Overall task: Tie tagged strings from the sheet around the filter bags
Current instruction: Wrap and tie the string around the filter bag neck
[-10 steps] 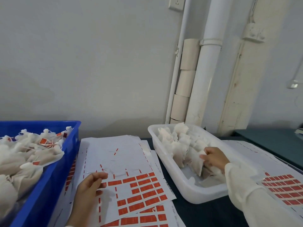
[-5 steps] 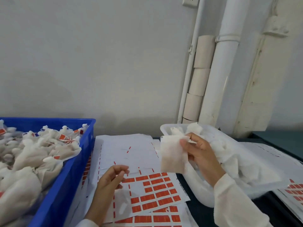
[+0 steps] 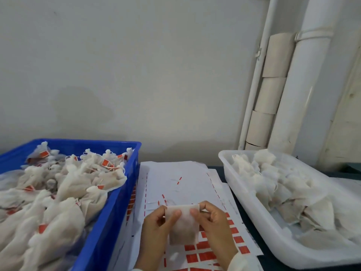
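Above the tag sheet point(image 3: 175, 184), both hands — left hand point(image 3: 156, 229), right hand point(image 3: 214, 225) — pinch one filter bag point(image 3: 182, 225) at its top corners, likely to gather its neck.

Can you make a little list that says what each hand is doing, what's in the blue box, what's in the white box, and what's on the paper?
left hand: pinches the top of the filter bag
right hand: pinches the same bag's other top corner
blue crate: bags already tied, with red tags
white tray: loose bags, no tags seen
sheet: under the hands, red tags left on its near part
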Demonstrator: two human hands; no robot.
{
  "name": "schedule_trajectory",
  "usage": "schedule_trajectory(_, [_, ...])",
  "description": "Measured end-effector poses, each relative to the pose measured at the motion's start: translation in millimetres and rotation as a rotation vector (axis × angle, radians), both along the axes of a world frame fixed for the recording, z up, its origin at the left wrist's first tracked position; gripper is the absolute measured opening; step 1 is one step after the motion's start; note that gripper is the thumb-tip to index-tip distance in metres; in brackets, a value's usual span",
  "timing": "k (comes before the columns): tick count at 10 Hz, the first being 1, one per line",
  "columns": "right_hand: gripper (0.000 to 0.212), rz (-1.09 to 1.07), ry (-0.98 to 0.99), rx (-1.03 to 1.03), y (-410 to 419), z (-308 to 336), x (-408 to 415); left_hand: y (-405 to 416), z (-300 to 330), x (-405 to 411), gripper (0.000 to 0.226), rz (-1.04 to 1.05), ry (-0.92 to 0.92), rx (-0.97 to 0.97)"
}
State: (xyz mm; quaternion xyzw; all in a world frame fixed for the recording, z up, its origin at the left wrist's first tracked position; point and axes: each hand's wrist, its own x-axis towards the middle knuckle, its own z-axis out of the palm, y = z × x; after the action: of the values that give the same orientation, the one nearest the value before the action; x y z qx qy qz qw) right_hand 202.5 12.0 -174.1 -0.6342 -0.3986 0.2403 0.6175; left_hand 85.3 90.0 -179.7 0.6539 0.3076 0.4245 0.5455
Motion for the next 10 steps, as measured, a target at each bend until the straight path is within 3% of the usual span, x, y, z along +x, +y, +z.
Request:
schedule_trajectory(1, [0.029, -0.003, 0.065, 0.041, 0.6, -6.7, 3.5, 2.8, -3.9, 2.4, 0.017, 0.044, 0.086, 0.026])
schedule_trajectory(2, [0.017, -0.069, -0.035, 0.041, 0.5, -14.2, 7.3, 3.4, -4.9, 3.2, 0.024, 0.067, 0.129, 0.03])
schedule_trajectory(3, [0.009, -0.298, -0.288, 0.055, -2.5, -15.1, 3.3, -1.0, -2.8, 4.5, 0.024, 0.098, 0.157, 0.053])
schedule_trajectory(4, [0.007, -0.334, -0.465, 0.151, -7.9, -6.9, -7.0, -8.5, -0.1, 4.5, 0.017, 0.173, 0.151, 0.169])
schedule_trajectory(5, [0.017, -0.133, -0.577, 0.137, -7.7, -1.5, -20.5, -16.7, 4.3, 4.1, 0.019, 0.174, 0.151, 0.272])
schedule_trajectory(6, [0.029, -0.005, -0.726, 0.149, -6.0, -0.1, -26.3, -20.3, 4.2, 2.8, 0.043, 0.197, 0.178, 0.322])
schedule_trajectory(7, [0.027, -0.009, -0.69, 0.192, -7.4, 1.1, -26.9, -22.5, 5.9, -1.1, 0.033, 0.134, 0.246, 0.476])
schedule_trajectory(8, [0.016, -0.245, -0.683, 0.261, -6.1, 0.6, -33.3, -20.6, 8.5, -3.7, 0.018, 0.081, 0.278, 0.646])
schedule_trajectory(9, [0.005, -0.268, -0.583, 0.255, -7.6, -4.4, -28.6, -24.1, 2.9, 4.8, 0.023, -0.05, 0.186, 0.523])
schedule_trajectory(10, [0.017, -0.17, -0.46, 0.167, -12.2, 1.5, -28.2, -13.8, 10.3, 6.3, 0.022, -0.057, 0.187, 0.283])
